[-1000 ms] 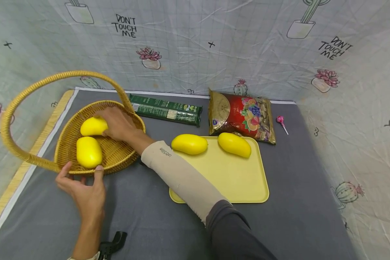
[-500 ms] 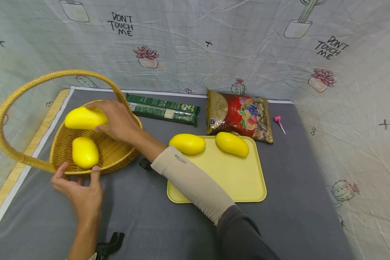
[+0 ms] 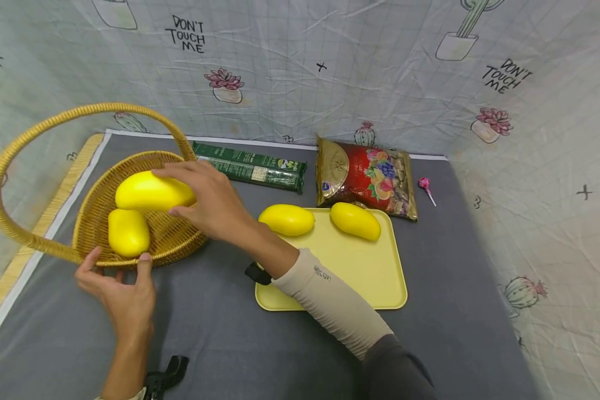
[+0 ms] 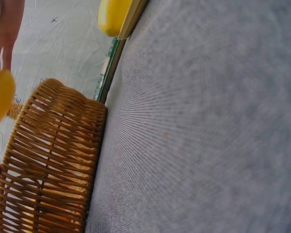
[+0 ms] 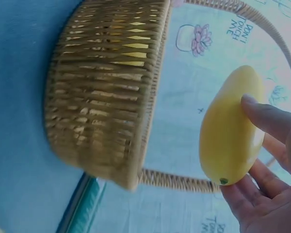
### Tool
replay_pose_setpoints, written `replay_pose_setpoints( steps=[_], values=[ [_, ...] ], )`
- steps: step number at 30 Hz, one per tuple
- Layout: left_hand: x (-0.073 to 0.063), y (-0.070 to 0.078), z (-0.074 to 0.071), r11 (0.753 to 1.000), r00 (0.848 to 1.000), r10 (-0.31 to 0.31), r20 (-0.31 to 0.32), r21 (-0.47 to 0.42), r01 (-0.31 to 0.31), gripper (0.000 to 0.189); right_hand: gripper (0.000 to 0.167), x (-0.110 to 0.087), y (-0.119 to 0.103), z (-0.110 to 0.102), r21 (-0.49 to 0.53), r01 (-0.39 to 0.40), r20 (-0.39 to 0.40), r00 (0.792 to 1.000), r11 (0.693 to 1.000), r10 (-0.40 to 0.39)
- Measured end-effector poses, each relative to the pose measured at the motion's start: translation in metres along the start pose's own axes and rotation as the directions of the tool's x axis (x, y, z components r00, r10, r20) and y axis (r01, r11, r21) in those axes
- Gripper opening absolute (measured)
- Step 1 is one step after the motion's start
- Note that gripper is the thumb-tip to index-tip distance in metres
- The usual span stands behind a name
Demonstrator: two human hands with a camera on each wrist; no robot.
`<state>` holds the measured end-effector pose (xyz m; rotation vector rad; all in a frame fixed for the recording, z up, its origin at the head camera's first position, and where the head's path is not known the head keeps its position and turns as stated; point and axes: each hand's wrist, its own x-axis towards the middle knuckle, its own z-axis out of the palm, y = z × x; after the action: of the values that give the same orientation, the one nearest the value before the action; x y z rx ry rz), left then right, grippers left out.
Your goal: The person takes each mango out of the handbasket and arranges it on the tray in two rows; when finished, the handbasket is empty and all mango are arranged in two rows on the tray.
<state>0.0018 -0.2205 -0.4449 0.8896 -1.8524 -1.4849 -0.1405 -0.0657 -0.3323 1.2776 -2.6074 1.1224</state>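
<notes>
My right hand (image 3: 212, 200) grips a yellow mango (image 3: 152, 191) above the wicker basket (image 3: 175, 253). In the right wrist view the thumb and fingers wrap one end of that mango (image 5: 230, 126), which is held over the level of the rim. A second mango (image 3: 129, 233) lies inside the basket near its front. My left hand (image 3: 122, 300) holds the basket's front rim, thumb and fingers spread along it. Two further mangoes, a left one (image 3: 287, 220) and a right one (image 3: 356, 221), rest along the far edge of the yellow tray (image 3: 350, 278).
A green packet (image 3: 255, 166) lies behind the tray and basket. Beside it sits a red and gold candy bag (image 3: 365, 178), with a pink lollipop (image 3: 425, 184) to the right. The basket's tall handle (image 3: 87, 111) arches over its left side. Patterned cloth hangs behind the table.
My right hand has lifted the mango up from inside the basket and drawn it rightward. The left hand stays on the rim.
</notes>
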Motion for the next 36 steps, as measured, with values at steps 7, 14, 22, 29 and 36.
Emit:
replay_pose_setpoints(
  steps=[7, 14, 22, 29, 36],
  values=[
    [0.001, -0.002, 0.000, 1.000, 1.000, 0.000, 0.003, 0.014, 0.000, 0.070, 0.069, -0.038, 0.011, -0.022, 0.008, -0.052, -0.046, 0.998, 0.999, 0.053],
    [0.000, -0.002, -0.001, 0.999, 1.000, -0.018, -0.001, 0.046, 0.018, 0.071, 0.069, -0.072, 0.023, -0.037, 0.036, -0.113, -0.057, 0.992, 0.993, 0.115],
    [0.000, -0.002, 0.000, 0.999, 1.000, -0.019, -0.001, 0.030, 0.019, 0.071, 0.068, -0.108, 0.035, -0.046, 0.013, -0.192, -0.079, 0.978, 0.981, 0.192],
    [0.001, -0.003, -0.001, 1.000, 0.999, -0.028, 0.015, 0.011, 0.028, 0.072, 0.067, -0.137, 0.047, -0.048, -0.003, -0.250, -0.076, 0.966, 0.968, 0.249],
    [0.001, -0.001, -0.001, 0.999, 0.999, -0.027, 0.019, -0.016, 0.028, 0.071, 0.066, -0.167, 0.058, -0.050, -0.012, -0.320, -0.059, 0.946, 0.947, 0.319]
  ],
)
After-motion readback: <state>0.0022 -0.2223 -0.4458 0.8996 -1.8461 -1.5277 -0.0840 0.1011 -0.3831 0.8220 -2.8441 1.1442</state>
